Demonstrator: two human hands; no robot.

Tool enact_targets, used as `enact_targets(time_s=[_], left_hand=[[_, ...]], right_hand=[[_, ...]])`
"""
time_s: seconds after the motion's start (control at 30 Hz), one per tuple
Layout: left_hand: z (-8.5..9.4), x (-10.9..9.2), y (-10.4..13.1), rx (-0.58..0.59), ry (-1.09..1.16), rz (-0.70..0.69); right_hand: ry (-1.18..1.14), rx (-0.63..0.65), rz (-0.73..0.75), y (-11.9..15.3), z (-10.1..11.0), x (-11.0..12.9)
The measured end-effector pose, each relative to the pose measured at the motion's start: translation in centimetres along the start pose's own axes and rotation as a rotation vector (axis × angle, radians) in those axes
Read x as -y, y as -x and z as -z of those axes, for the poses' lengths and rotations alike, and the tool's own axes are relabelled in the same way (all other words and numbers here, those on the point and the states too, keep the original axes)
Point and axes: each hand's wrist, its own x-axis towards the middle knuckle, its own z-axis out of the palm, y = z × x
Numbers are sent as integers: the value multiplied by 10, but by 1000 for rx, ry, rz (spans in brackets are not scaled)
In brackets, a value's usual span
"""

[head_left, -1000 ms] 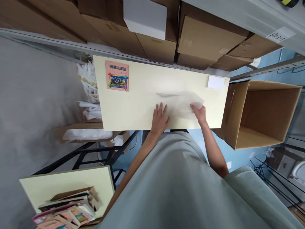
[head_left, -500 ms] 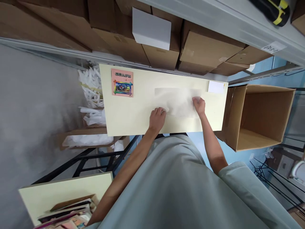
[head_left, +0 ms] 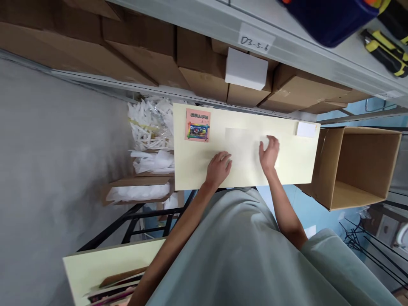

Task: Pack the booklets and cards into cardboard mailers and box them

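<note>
A thin, see-through white sheet (head_left: 241, 144) lies on the pale yellow tabletop (head_left: 194, 170). My left hand (head_left: 219, 168) rests at the sheet's lower left edge, its fingers stretched out and partly bent over the edge. Around the right end of the sheet is my right hand (head_left: 269, 154), thumb and fingers apart in a curve, with nothing between them. Up and to the left of my left hand lies a pink booklet (head_left: 197, 125) with a colourful framed picture. Near the tabletop's far right corner sits a small white stack of cards or paper (head_left: 306, 129).
An open cardboard box (head_left: 339, 165) stands against the table's right end. Behind the table, a metal shelf (head_left: 204, 21) holds brown cartons (head_left: 204, 80) and tools. White plastic bags (head_left: 151, 123) fill boxes on the left. A lower left board (head_left: 111, 257) carries books.
My right hand has let go of the sheet's right end and opened. My left hand's fingers have straightened somewhat, and the sheet lies flatter. The camera view has shifted.
</note>
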Motion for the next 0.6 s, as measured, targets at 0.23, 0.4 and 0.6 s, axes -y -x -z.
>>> enact_targets(time_s=[0.23,0.4,0.6], left_hand=[[85,89,-36,-372,64,345],[101,118,-66,-291,268,537],[109,96,-50,-304,447,461]], right_hand=[[-275,470,272,35,-101,158],[-278,472,80,40,-128,190],[-566,471,-95,36,-118,169]])
